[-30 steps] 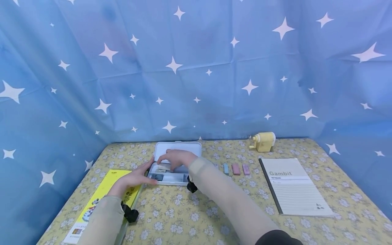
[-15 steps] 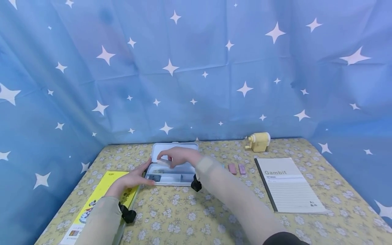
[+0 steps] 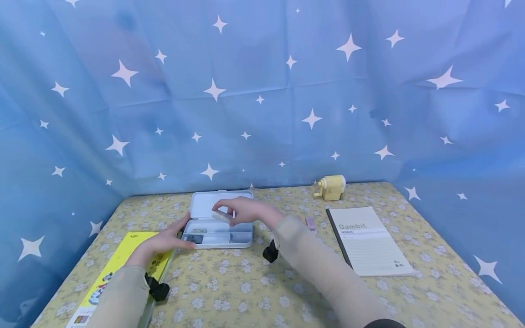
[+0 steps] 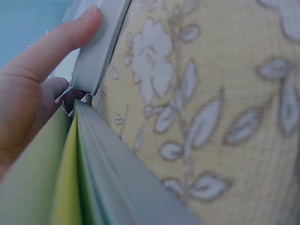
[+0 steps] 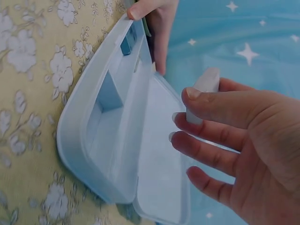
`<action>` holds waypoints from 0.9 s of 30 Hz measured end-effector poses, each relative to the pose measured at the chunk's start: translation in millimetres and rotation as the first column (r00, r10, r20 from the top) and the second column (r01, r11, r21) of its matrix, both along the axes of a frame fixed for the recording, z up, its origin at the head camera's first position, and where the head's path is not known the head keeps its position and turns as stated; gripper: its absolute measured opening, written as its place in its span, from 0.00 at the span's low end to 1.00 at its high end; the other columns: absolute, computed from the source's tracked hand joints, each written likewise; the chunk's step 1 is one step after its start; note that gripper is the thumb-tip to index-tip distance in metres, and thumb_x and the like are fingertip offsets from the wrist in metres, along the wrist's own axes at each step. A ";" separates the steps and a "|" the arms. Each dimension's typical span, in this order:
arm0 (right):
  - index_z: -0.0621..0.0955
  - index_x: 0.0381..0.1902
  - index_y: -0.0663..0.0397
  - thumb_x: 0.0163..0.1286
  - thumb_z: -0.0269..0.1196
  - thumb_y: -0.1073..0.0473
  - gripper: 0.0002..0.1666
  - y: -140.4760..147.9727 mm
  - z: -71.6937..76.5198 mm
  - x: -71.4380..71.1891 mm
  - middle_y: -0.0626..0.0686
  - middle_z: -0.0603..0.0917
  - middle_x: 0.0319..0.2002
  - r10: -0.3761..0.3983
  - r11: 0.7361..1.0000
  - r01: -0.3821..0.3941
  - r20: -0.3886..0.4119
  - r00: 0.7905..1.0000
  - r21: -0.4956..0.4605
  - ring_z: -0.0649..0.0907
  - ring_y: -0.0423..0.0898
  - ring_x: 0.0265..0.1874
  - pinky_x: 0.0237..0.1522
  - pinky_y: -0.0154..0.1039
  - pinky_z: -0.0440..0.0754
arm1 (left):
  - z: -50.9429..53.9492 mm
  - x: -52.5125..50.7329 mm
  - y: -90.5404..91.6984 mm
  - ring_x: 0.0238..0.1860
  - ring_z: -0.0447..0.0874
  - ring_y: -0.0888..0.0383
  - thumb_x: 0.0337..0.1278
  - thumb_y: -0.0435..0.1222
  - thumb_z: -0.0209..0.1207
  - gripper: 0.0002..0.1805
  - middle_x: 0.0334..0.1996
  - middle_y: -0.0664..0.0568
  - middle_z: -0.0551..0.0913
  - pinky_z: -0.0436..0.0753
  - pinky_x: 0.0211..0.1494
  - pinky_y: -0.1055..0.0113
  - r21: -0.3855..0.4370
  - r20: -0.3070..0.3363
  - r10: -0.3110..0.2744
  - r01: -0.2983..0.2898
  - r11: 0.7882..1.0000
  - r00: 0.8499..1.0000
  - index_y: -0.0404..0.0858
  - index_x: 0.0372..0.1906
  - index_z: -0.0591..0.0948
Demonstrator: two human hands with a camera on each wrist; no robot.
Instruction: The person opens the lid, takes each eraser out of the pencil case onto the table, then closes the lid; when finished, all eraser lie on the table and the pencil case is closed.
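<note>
A white pencil case [image 3: 229,246] lies with its lid [image 3: 201,204] raised at the back. My left hand [image 3: 164,240] holds its left end, thumb on the front rim and the other fingers around the side. Between thumb and fingertips, my right hand [image 3: 248,210] pinches a white eraser [image 5: 209,80], tilted above the case and apart from it. A dark blue block [image 3: 194,239] sits in the front left compartment. Behind it, in the long compartment, is a small pale piece [image 3: 199,230], too small to make out.
A yellow book [image 3: 116,269] lies under the left wrist. Right of the right forearm are a purple eraser [image 3: 310,223] and a Gambit notebook [image 3: 369,250]. A yellow crank pencil sharpener [image 3: 333,187] stands at the back, before the blue star curtain [image 3: 270,114].
My right hand has lifted the white eraser up from inside the case and drawn slightly right. The left hand keeps its hold. The head view has turned a little right.
</note>
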State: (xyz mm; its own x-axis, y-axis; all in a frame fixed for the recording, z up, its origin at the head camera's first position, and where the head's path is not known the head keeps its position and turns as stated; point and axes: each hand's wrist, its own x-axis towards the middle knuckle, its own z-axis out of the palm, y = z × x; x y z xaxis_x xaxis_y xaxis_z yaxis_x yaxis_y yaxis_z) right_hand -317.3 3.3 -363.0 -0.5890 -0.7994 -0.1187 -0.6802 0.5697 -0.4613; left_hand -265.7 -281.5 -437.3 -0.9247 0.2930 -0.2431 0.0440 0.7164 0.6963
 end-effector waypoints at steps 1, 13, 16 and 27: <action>0.67 0.70 0.37 0.65 0.66 0.64 0.38 3.0 0.8 1.3 0.45 0.79 0.42 -0.001 1.000 0.001 0.001 1.000 -0.007 0.79 0.39 0.36 0.36 0.35 0.79 | 0.7 0.5 0.1 0.73 0.29 0.32 0.47 0.52 0.70 0.64 0.76 0.34 0.35 0.40 0.66 0.29 0.003 -0.001 -0.001 0.001 1.000 1.000 0.46 0.78 0.37; 0.68 0.68 0.39 0.64 0.67 0.62 0.37 43.8 3.4 17.4 0.43 0.78 0.39 -0.055 0.996 0.057 0.040 0.998 -0.066 0.78 0.41 0.33 0.33 0.35 0.78 | -3.7 -0.2 -3.1 0.73 0.29 0.33 0.47 0.52 0.70 0.64 0.76 0.35 0.35 0.40 0.67 0.30 0.005 -0.018 -0.013 0.013 1.000 1.000 0.46 0.78 0.36; 0.68 0.68 0.43 0.64 0.67 0.63 0.36 53.3 3.2 21.2 0.45 0.78 0.38 -0.052 0.993 0.058 0.060 0.997 -0.102 0.77 0.42 0.30 0.31 0.36 0.76 | -2.7 0.6 -2.7 0.73 0.29 0.33 0.48 0.52 0.70 0.64 0.76 0.35 0.34 0.40 0.66 0.30 0.003 -0.018 -0.016 0.016 1.000 1.000 0.46 0.78 0.36; 0.68 0.67 0.50 0.62 0.68 0.62 0.37 85.6 -0.7 32.4 0.47 0.79 0.34 -0.080 0.967 0.094 0.066 0.995 -0.239 0.77 0.43 0.28 0.30 0.37 0.76 | -1.1 2.0 -3.2 0.73 0.28 0.32 0.49 0.50 0.70 0.63 0.76 0.34 0.33 0.40 0.66 0.29 0.023 -0.015 -0.030 0.030 0.999 0.999 0.46 0.78 0.36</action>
State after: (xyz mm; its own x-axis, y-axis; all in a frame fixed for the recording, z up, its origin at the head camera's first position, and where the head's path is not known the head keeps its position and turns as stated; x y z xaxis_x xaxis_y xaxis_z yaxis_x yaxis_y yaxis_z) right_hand -284.9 88.9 -363.7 -0.6554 -0.7544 0.0372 -0.6028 0.4927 -0.6276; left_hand -263.7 -284.8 -438.3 -0.9186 0.3264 -0.2226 0.0755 0.6981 0.7120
